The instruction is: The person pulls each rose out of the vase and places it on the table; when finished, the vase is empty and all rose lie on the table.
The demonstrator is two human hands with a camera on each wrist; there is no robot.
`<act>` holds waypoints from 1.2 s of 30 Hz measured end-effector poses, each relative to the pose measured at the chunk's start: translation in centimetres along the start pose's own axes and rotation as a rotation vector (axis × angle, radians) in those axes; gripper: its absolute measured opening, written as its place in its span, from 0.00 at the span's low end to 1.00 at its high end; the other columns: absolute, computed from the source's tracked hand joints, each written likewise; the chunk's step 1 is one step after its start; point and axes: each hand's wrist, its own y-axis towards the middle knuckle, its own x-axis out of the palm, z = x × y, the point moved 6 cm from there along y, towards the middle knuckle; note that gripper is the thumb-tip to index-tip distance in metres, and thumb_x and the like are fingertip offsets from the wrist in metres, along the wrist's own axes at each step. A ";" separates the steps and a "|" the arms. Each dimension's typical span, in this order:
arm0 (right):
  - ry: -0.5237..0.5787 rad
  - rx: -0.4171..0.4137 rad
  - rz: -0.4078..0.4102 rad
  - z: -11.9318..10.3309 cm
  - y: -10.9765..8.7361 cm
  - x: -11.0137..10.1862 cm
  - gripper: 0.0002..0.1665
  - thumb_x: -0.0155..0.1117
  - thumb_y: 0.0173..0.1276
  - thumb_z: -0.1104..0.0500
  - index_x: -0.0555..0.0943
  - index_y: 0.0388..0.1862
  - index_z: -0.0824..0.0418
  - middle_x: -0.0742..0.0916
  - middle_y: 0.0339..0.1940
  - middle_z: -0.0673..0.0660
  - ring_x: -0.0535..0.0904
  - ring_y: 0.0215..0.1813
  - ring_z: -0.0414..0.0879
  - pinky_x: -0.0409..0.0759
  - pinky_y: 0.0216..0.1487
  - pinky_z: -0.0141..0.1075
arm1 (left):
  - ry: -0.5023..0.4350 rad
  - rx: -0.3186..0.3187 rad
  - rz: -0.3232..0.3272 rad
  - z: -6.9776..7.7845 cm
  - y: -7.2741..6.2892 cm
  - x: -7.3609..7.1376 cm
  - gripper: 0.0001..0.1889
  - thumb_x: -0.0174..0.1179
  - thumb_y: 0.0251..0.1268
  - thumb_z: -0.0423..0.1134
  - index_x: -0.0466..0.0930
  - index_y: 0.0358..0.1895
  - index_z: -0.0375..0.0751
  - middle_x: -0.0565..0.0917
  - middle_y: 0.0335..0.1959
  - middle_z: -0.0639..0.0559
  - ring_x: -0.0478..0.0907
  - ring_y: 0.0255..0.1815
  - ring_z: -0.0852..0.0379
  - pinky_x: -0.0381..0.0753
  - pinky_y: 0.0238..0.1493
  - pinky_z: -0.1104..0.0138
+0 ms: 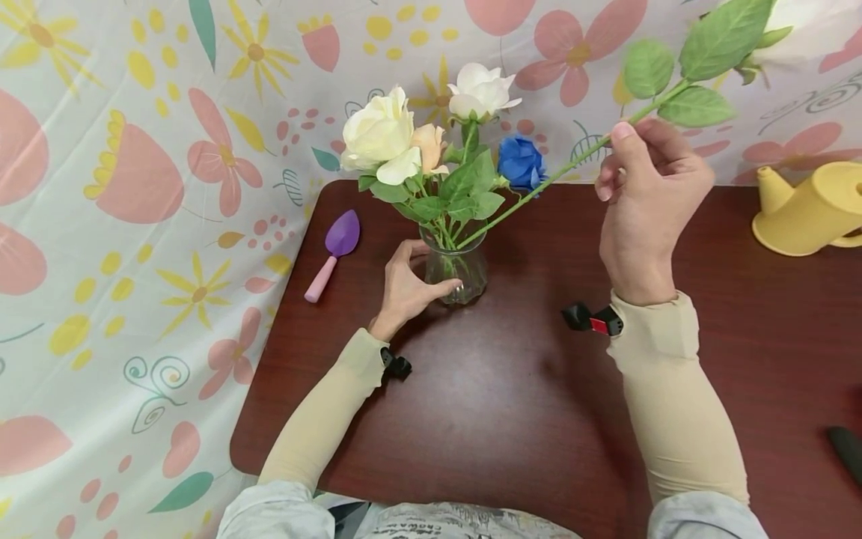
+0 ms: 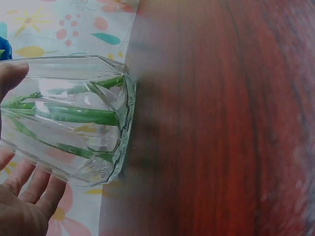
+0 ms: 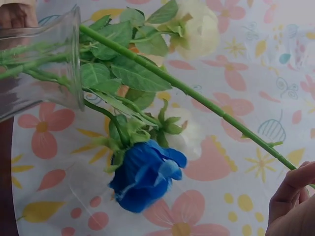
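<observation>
My left hand (image 1: 406, 290) grips a clear glass vase (image 1: 470, 275) standing on the table, thumb across the front and fingers round the far side. Green stems (image 2: 78, 114) show through the glass. Inside the vase stand a cream rose (image 1: 378, 129), a smaller peach flower (image 1: 429, 147), a white rose (image 1: 481, 91) and a blue rose (image 3: 147, 176). Up at the right, my right hand (image 1: 652, 198) pinches the long green stem (image 3: 216, 112) of another white rose (image 1: 804, 30). That stem slants down to the left, its lower end at the vase's mouth.
A purple trowel (image 1: 343, 233) with a pink handle lies left of the vase. The yellow watering can (image 1: 808, 209) stands at the right on the dark red table (image 1: 471, 419). A flowered cloth (image 1: 168, 247) hangs behind and at the left. Some dark object (image 1: 845, 449) lies at the right edge.
</observation>
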 end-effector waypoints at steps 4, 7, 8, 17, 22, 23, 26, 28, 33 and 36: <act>0.012 0.003 0.031 -0.7 0.3 -0.4 0.08 0.75 0.61 0.76 0.82 0.32 0.75 0.85 0.22 0.61 0.70 0.13 0.46 0.64 0.13 0.27 | -0.002 0.008 0.006 0.0 0.0 0.0 0.38 0.90 0.44 0.39 0.80 0.59 0.37 0.87 0.56 0.41 0.86 0.61 0.44 0.90 0.67 0.57; 0.015 0.001 0.049 -1.2 0.5 -0.9 0.08 0.75 0.61 0.75 0.81 0.33 0.74 0.85 0.24 0.61 0.71 0.14 0.46 0.63 0.13 0.27 | -0.010 0.019 0.012 -0.1 0.0 0.0 0.38 0.90 0.43 0.39 0.81 0.60 0.36 0.87 0.56 0.40 0.87 0.61 0.44 0.90 0.66 0.57; 0.018 0.004 0.056 -1.3 0.6 -1.0 0.08 0.75 0.62 0.75 0.81 0.33 0.74 0.85 0.24 0.61 0.71 0.14 0.46 0.63 0.13 0.27 | -0.013 0.021 0.013 -0.1 0.0 0.0 0.38 0.90 0.43 0.38 0.81 0.60 0.36 0.87 0.56 0.40 0.87 0.61 0.44 0.90 0.66 0.57; -0.003 -0.012 0.063 -2.3 1.7 -2.5 0.11 0.77 0.62 0.74 0.80 0.29 0.76 0.89 0.25 0.65 0.70 0.14 0.48 0.62 0.13 0.28 | -0.017 0.000 0.002 -0.1 0.1 0.0 0.37 0.90 0.45 0.39 0.80 0.59 0.36 0.86 0.56 0.40 0.86 0.61 0.43 0.90 0.67 0.56; -0.030 0.000 0.075 -2.2 2.3 -4.1 0.14 0.79 0.59 0.74 0.79 0.27 0.75 0.84 0.20 0.62 0.69 0.14 0.48 0.64 0.13 0.28 | -0.009 -0.004 0.003 0.0 0.0 0.0 0.37 0.90 0.44 0.39 0.80 0.59 0.36 0.86 0.56 0.40 0.86 0.61 0.44 0.90 0.67 0.57; -0.033 0.007 0.083 -2.2 2.5 -4.5 0.13 0.79 0.59 0.74 0.79 0.28 0.76 0.83 0.19 0.61 0.69 0.14 0.48 0.65 0.13 0.28 | -0.010 -0.004 0.003 0.0 0.0 0.0 0.38 0.90 0.44 0.39 0.80 0.60 0.36 0.86 0.56 0.40 0.86 0.61 0.44 0.90 0.67 0.57; -0.046 0.014 0.097 -1.9 3.0 -5.8 0.12 0.78 0.58 0.75 0.79 0.29 0.76 0.82 0.17 0.60 0.70 0.13 0.48 0.66 0.12 0.28 | -0.013 -0.004 0.001 -0.1 0.0 0.1 0.38 0.90 0.44 0.39 0.81 0.60 0.36 0.86 0.57 0.40 0.86 0.62 0.44 0.90 0.67 0.58; -0.059 0.015 0.103 -1.7 3.4 -6.7 0.11 0.77 0.58 0.76 0.80 0.29 0.77 0.83 0.16 0.60 0.71 0.12 0.47 0.67 0.11 0.29 | -0.022 -0.002 0.001 -0.1 0.0 0.1 0.38 0.90 0.45 0.40 0.81 0.61 0.36 0.86 0.57 0.40 0.86 0.62 0.43 0.90 0.67 0.57; -0.108 0.026 0.104 -1.2 4.6 -9.1 0.10 0.77 0.57 0.77 0.81 0.29 0.78 0.82 0.14 0.60 0.71 0.11 0.46 0.67 0.11 0.28 | -0.039 -0.002 0.007 -0.2 0.0 0.0 0.39 0.90 0.45 0.40 0.81 0.62 0.36 0.86 0.58 0.40 0.86 0.62 0.42 0.90 0.68 0.56; -0.141 0.039 0.104 -1.0 5.2 -10.6 0.08 0.76 0.57 0.79 0.82 0.29 0.79 0.83 0.15 0.60 0.72 0.11 0.46 0.68 0.10 0.28 | -0.040 -0.004 0.007 -0.2 0.0 0.0 0.39 0.90 0.45 0.41 0.81 0.62 0.36 0.86 0.58 0.40 0.86 0.63 0.42 0.89 0.68 0.55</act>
